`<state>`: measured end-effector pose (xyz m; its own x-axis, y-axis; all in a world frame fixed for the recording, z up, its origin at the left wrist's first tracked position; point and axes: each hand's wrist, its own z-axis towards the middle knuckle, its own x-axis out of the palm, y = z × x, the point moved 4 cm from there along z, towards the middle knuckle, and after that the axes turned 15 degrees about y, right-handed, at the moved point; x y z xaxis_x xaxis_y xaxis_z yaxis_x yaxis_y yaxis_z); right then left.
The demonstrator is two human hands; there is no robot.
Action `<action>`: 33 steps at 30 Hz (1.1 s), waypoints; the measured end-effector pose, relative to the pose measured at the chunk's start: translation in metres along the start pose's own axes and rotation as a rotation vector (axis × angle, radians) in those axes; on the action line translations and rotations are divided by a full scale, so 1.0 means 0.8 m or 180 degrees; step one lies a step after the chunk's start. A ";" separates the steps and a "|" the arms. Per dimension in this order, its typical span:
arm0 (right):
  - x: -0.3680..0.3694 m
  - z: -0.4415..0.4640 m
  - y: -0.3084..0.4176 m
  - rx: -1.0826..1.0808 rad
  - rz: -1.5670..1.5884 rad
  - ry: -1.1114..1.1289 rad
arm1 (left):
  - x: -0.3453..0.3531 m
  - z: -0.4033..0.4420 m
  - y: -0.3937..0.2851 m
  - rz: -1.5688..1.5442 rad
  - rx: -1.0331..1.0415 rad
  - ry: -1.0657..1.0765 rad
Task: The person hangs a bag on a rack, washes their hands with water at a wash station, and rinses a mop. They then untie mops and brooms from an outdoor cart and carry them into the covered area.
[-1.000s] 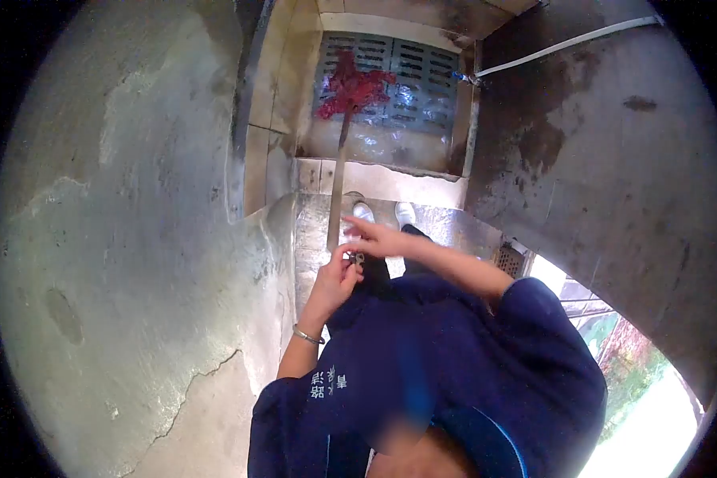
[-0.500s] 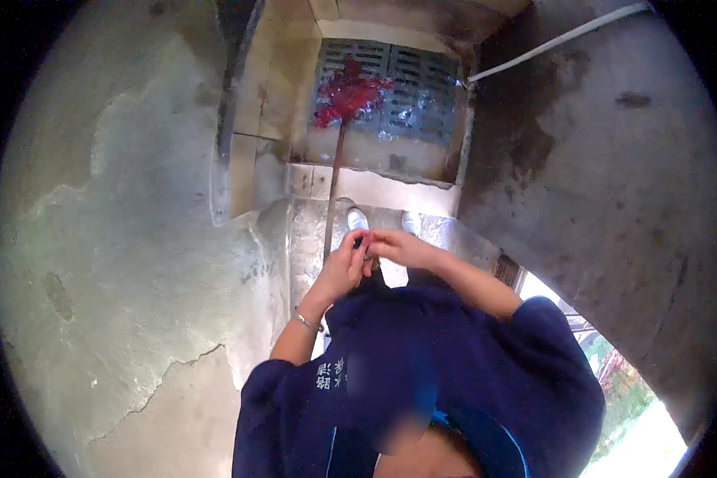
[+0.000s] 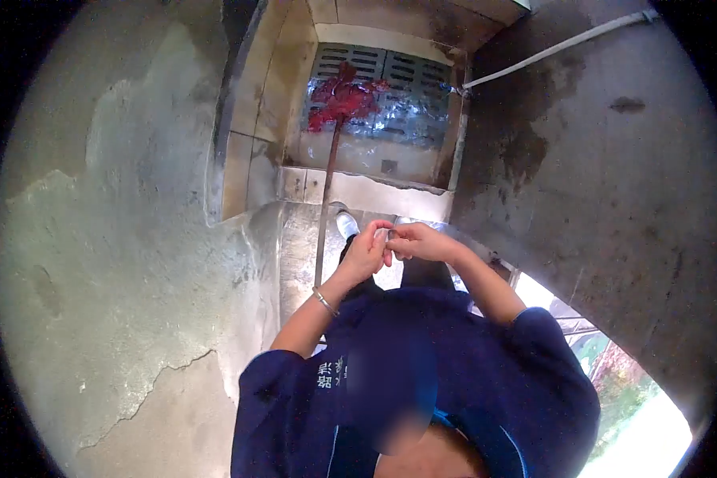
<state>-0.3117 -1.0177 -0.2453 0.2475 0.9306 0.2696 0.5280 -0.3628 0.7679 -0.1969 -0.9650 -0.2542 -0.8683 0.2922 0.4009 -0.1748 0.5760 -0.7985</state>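
Observation:
My left hand [image 3: 368,250], with a metal bracelet on its wrist, is curled in front of my body. Its fingertips meet those of my right hand [image 3: 418,241], which is bent in a pinch. Whatever lies between the fingers is too small and hidden to name. A mop with a wet red head [image 3: 344,102] rests on the slotted grey panels [image 3: 414,99]. Its long handle [image 3: 327,195] runs down toward my left forearm, with the lower end hidden; neither hand visibly grips it.
A pale raised ledge [image 3: 386,195] borders the wet recess. The rough grey wall [image 3: 135,207] stands at left, and a dark stained wall [image 3: 597,175] at right carries a white pipe [image 3: 562,46]. My shoe [image 3: 346,225] is on the floor below the ledge.
My right hand has moved from beside the mop handle to meet my left hand. Both hands have shifted right, away from the handle. The view has shifted slightly.

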 end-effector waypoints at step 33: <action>-0.660 0.123 -0.261 0.0114 0.0450 -0.3461 | -0.362 0.172 0.261 0.0052 -0.0097 -0.1859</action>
<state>-0.4728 -1.4380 -0.6054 0.8827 0.3476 -0.3162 0.4573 -0.4807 0.7482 -0.0457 -1.0341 -0.5986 -0.9843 -0.1631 0.0677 -0.1533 0.5992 -0.7858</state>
